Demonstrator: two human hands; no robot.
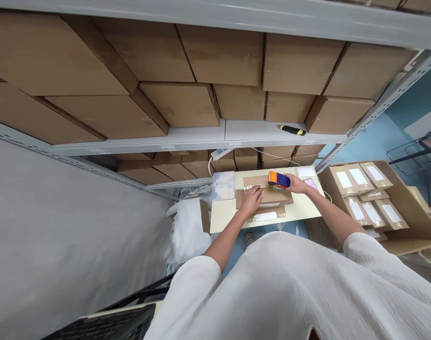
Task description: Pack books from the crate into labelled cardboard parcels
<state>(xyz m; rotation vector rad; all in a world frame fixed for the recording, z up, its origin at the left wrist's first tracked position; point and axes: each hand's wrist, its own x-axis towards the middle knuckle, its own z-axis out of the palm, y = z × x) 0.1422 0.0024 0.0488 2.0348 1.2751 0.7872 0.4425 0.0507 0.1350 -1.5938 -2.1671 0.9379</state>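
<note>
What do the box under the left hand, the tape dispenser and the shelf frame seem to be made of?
Box: matte brown cardboard, judging by its plain tan faces and flat folded edges.
Tape dispenser: probably moulded plastic, by its solid orange and dark blue colours.
Shelf frame: likely grey-painted metal, by its slotted upright and soft sheen.

The tape dispenser (280, 179) is orange and blue, the box (272, 196) brown.

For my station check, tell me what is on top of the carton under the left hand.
The left hand rests on the carton; the right hand holds a tape dispenser over the carton's right part. What lies under hand and dispenser cannot be seen.
</note>
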